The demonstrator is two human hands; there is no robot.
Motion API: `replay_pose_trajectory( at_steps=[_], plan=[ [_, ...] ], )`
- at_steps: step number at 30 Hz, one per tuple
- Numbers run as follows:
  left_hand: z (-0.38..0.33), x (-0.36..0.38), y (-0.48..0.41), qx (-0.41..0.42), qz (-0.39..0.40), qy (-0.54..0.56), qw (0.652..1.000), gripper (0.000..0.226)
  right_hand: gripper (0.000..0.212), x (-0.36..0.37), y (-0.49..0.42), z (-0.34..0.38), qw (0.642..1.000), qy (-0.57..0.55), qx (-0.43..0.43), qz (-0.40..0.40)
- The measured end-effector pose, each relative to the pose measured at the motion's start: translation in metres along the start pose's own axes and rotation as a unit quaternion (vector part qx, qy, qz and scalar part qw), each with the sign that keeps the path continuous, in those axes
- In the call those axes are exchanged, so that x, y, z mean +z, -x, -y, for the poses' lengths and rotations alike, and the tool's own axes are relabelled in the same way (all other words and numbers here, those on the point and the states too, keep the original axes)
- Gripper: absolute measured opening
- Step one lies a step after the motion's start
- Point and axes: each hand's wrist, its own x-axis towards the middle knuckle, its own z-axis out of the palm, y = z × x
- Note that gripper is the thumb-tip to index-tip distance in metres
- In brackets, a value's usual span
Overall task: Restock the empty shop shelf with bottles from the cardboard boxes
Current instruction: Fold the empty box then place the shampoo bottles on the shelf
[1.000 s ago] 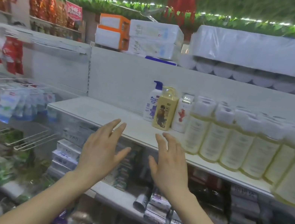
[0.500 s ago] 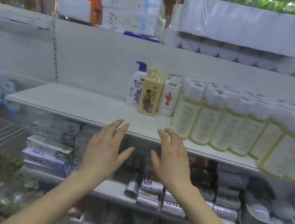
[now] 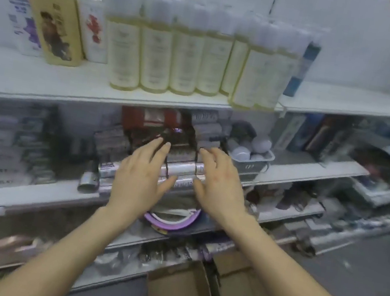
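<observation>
A: Hands?
B: Left hand point(image 3: 143, 177) and right hand point(image 3: 218, 186) both flat, fingers straight, nothing held. Side by side in front of the lower shelves point(image 3: 302, 167).
A: Bottles?
B: Row of yellow bottles point(image 3: 185, 62) upright along the shelf point(image 3: 43, 84) front edge, mid-span. Boxes point(image 3: 179, 291) on the floor point(image 3: 362, 268) below, flaps open.

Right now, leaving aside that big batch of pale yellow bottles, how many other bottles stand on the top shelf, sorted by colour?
White: 2, the blue-capped bottle and the red-print bottle
Yellow: 1, the yellow bottle
Blue: 1, the blue bottle
Total: 4
</observation>
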Motion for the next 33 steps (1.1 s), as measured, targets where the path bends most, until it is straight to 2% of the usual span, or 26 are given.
replay_pose_trajectory(
  at_steps=[10, 18, 22, 28, 30, 33],
  plan=[
    [-0.165, 0.159, 0.054, 0.009, 0.157, 0.017, 0.987, 0.078, 0.067, 0.033, 0.153, -0.202, 0.988, 0.012, 0.084, 0.131],
    [-0.272, 0.271, 0.094, -0.056, 0.262, 0.006, 0.963, 0.078, 0.071, 0.060, 0.252, -0.355, 0.955, 0.006, 0.119, 0.271],
    [-0.301, 0.316, 0.112, -0.095, 0.319, 0.019, 0.943, 0.078, 0.071, 0.084, 0.279, -0.401, 0.932, -0.015, 0.131, 0.337],
    [-0.313, 0.416, 0.134, -0.112, 0.418, 0.058, 0.900, 0.078, 0.059, 0.151, 0.319, -0.458, 0.904, -0.035, 0.159, 0.395],
    [-0.311, 0.458, 0.144, -0.098, 0.448, 0.063, 0.886, 0.077, 0.053, 0.183, 0.339, -0.480, 0.887, -0.062, 0.204, 0.410],
    [-0.300, 0.522, 0.163, -0.099, 0.483, 0.069, 0.867, 0.076, 0.065, 0.236, 0.368, -0.514, 0.847, -0.096, 0.286, 0.438]
  ],
)
